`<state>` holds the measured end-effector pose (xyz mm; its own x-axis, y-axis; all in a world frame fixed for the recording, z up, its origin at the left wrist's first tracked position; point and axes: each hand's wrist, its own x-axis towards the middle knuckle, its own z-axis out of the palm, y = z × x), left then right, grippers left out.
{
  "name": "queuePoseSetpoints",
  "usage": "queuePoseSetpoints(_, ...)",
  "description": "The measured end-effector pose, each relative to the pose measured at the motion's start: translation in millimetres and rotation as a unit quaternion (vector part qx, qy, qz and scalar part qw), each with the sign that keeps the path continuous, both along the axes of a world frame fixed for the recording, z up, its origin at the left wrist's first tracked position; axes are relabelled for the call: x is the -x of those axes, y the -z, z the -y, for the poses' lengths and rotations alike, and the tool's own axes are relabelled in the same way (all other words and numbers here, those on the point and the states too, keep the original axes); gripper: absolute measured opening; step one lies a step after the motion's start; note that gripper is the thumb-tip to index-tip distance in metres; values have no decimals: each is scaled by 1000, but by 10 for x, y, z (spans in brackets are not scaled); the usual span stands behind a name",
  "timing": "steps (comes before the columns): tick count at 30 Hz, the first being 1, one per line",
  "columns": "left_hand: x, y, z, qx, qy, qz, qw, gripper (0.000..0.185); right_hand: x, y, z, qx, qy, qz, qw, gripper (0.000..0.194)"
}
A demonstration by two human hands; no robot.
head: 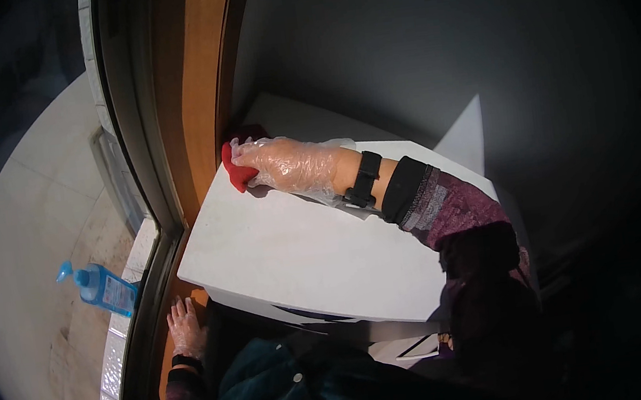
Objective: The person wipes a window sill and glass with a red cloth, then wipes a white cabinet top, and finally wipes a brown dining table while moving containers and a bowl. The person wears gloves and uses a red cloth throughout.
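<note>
My right hand [280, 160], in a clear plastic glove, grips a red cloth [238, 168]. It reaches across the white top of a cabinet [290, 245], and the cloth touches the far left corner beside a wooden frame [197, 83]. Part of the cloth lies in shadow behind my fingers. Lower left, my left hand [185, 328], also gloved, lies flat on an orange-brown wooden sill [168, 359] with its fingers slightly apart and nothing in it.
A window frame [136, 120] runs down the left side. Beyond it, a blue pump bottle [106, 289] stands on a tiled ledge [114, 354]. A grey wall [386, 44] rises behind the cabinet. Deep shadow covers the right side.
</note>
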<state>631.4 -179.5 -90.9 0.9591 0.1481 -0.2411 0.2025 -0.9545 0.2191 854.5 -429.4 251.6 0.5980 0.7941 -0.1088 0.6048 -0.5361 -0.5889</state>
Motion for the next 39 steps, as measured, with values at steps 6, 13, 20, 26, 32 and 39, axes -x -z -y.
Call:
queuePoseSetpoints(6,-3,184,-35,12,4,19,1000,95,1186,81,-98,-88,-292,182,935,37)
queuePoseSetpoints(13,-6,162,5,2,7,16,1000,94,1165,57,48,-102,-242,163,951,36)
queuePoseSetpoints(20,-24,1,63,17,-2,2,1000,92,586,-138,755,-291,273,-388,831,50)
queuePoseSetpoints(26,-36,38,78,19,5,5,1000,93,533,-25,1167,-436,164,-446,764,59)
queuePoseSetpoints(32,-25,69,100,5,16,20,1000,93,630,-153,1275,-425,206,-418,776,57)
queuePoseSetpoints(39,-8,137,106,3,19,45,999,91,1003,-204,1078,8,107,-44,993,45)
